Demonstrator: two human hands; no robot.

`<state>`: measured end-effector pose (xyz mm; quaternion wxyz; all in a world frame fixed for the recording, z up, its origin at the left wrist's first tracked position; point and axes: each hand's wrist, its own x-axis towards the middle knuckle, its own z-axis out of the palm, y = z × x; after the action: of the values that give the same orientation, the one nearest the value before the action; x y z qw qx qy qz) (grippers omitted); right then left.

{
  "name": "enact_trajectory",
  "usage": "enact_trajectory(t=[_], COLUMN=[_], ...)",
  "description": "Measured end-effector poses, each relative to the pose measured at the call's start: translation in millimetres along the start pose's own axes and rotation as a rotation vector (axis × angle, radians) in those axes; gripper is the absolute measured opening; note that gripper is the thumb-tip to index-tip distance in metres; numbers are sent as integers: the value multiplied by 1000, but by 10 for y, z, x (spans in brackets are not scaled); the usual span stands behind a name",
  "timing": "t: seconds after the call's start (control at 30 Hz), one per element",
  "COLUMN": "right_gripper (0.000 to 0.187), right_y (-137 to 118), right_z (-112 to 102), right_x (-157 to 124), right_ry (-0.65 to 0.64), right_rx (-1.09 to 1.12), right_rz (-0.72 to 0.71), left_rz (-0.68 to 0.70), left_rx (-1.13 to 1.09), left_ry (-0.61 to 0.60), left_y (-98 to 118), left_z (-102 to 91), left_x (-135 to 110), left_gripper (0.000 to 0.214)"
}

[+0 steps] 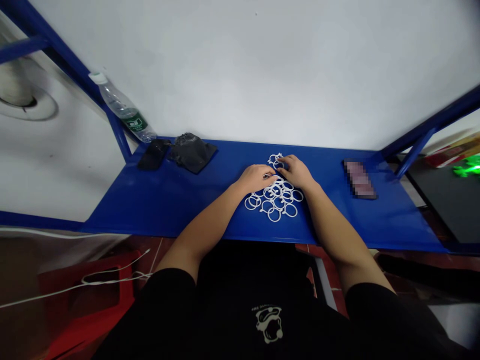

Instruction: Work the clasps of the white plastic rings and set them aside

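The white rings (275,197) look like smooth, slightly glossy plastic. The blue table (180,200) seems painted metal with a satin sheen. The black pouches (191,150) are probably matt cloth, and the bottle (123,107) is clear plastic.

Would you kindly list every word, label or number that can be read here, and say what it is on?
None can be read.
Bottle: green label, print too small.
Black shirt: small lettering above a pale emblem, too blurred.
Flat object right of the white rings: blurred out.
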<state>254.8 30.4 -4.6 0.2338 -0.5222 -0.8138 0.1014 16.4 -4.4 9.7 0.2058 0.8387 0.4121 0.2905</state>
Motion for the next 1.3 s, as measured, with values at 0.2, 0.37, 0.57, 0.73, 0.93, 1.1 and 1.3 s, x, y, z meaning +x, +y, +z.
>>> enact_trajectory(t=[0.2,0.37,0.57,0.73,0.93,1.1,1.3], right_gripper=[27,19,21,21,28,28,29], right_y=[-6,-78,-342,-461,-398,-393,-433], right_z=[-1,-42,-121,-105,-47,-37,-23], right_x=[31,31,-29,-79,-90,-98,-123], right_ry=[-25,-28,52,36,109,182,178], right_rx=[51,12,169,242,290,286,284], right_rz=[-22,-37,-203,-273,-236,-198,-181], left_rz=[-69,-93,-152,-132,-51,-27,101], left_rx=[4,23,-60,-217,-348,-368,-154], left_ry=[88,134,288,353,385,363,466], left_y=[-44,-47,-181,-305,-254,-216,-179], left_z=[11,12,51,123,167,189,120], left_x=[15,18,58,97,80,62,40], left_gripper=[12,12,34,32,21,14,5])
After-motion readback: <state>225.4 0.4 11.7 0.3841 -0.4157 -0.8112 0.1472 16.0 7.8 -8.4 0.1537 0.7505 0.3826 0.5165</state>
